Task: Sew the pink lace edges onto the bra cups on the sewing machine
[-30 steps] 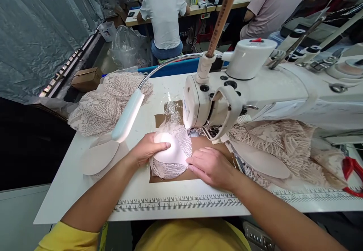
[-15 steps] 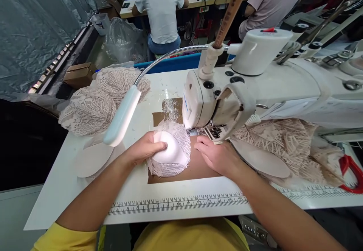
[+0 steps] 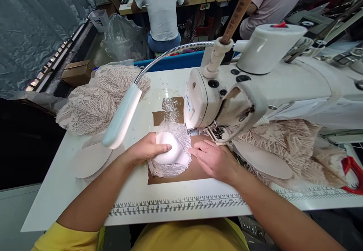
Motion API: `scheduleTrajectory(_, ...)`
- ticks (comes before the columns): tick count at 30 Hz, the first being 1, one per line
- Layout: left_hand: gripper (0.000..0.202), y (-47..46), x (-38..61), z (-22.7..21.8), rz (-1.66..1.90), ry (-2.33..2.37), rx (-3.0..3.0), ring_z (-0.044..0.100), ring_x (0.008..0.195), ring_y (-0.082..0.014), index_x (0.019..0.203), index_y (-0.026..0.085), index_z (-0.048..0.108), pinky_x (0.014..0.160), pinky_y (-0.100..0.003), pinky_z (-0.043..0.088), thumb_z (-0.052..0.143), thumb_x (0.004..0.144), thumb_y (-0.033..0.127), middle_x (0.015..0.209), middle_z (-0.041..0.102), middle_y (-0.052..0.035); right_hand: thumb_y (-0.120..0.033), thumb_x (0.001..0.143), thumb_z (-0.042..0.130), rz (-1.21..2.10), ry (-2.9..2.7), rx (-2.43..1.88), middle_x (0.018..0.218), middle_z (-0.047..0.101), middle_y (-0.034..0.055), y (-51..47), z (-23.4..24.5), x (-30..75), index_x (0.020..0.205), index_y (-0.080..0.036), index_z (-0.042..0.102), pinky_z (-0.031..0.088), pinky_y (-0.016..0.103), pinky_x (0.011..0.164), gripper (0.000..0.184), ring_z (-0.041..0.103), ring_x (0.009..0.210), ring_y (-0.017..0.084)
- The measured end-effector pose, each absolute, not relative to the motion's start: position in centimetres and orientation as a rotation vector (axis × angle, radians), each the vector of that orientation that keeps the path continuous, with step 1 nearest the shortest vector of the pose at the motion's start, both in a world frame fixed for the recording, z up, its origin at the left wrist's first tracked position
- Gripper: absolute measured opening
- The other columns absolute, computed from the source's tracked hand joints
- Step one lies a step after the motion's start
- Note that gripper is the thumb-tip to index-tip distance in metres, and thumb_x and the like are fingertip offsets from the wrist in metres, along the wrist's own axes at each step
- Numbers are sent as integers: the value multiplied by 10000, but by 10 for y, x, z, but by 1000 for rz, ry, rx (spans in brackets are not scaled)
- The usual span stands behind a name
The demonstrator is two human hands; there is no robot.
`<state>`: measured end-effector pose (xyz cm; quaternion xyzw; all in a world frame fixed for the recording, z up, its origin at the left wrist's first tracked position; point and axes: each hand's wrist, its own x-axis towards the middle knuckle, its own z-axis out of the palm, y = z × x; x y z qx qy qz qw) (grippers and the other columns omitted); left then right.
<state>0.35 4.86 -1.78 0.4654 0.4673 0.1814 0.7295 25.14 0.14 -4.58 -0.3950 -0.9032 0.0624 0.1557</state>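
Observation:
A white padded cup wrapped in pale lace (image 3: 172, 153) lies on a brown patch (image 3: 198, 169) of the sewing table, right in front of the needle of a white sewing machine (image 3: 227, 99). My left hand (image 3: 144, 150) curls over the cup's left side and grips it. My right hand (image 3: 214, 159) lies flat on the brown patch, fingers stretched toward the cup's right edge beside the presser foot (image 3: 193, 132).
A gooseneck lamp (image 3: 121, 116) hangs over the left of the table. Lace cups are piled at back left (image 3: 99, 95) and under the machine arm at right (image 3: 286, 148). Red scissors (image 3: 353, 171) lie far right. A ruler strip (image 3: 176, 203) runs along the front edge. Two people sit behind.
My right hand slid from the cup's lower right edge up toward the presser foot, then back a little to the left. The left hand kept its grip on the cup.

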Motion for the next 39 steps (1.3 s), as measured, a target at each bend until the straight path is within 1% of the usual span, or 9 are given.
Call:
scheduleTrajectory(7,284,49,6,-16,392,1058,1084,635,753,-187,908,122,699,650,-263,506,748,704,313,845,708,-70,-74,838,439,200,-2578,-1128,747,561,29,0,-47,253,947,-185,676,303,268,604,283,470,714,149)
scheduleTrajectory(12,278,49,7,-17,400,1045,1103,637,757,-188,908,130,704,657,-263,506,742,710,322,851,712,-67,-90,843,451,137,-2481,-1209,769,603,43,1,-46,251,1012,-178,680,339,280,628,298,507,738,163)
scheduleTrajectory(20,284,47,9,-17,401,1064,1060,636,715,-177,890,126,710,660,-259,502,759,691,323,796,712,-49,-93,859,443,70,-2445,-1282,734,594,43,0,-46,247,987,-176,706,318,286,602,304,455,660,151)
scheduleTrajectory(24,321,49,8,-18,424,1081,1060,651,755,-195,929,119,706,673,-267,509,759,694,331,843,719,-66,-116,882,438,78,-2430,-1331,714,586,41,0,-45,246,988,-187,712,327,285,596,302,463,648,151)
scheduleTrajectory(26,349,50,8,-19,447,1093,1064,658,776,-209,947,111,703,681,-275,514,763,689,338,862,722,-79,-104,873,450,78,-2423,-1403,739,610,42,1,-46,244,1021,-200,705,343,283,600,311,482,645,148)
scheduleTrajectory(29,375,52,10,-19,478,1120,1039,661,761,-216,938,94,701,671,-284,517,774,672,349,842,723,-91,-89,855,472,40,-2419,-1476,881,675,57,3,-51,242,1120,-210,676,374,281,603,356,547,696,153)
scheduleTrajectory(32,410,54,11,-19,503,1156,994,663,747,-223,922,76,698,672,-295,522,795,645,361,823,723,-102,-105,859,483,-27,-2432,-1488,989,691,66,5,-56,241,1185,-211,647,409,283,624,380,585,745,160)
scheduleTrajectory(35,445,56,11,-22,540,1152,966,669,778,-226,970,83,695,698,-299,526,801,646,369,869,730,-103,-111,863,482,-78,-2411,-1480,957,699,66,7,-57,241,1162,-195,662,428,294,646,359,585,722,167)
scheduleTrajectory(39,457,58,8,-28,578,1112,953,672,817,-218,1019,95,687,719,-288,524,794,670,369,927,730,-103,-128,884,455,-114,-2368,-1466,866,695,80,8,-54,242,1053,-161,709,440,302,694,307,595,760,191)
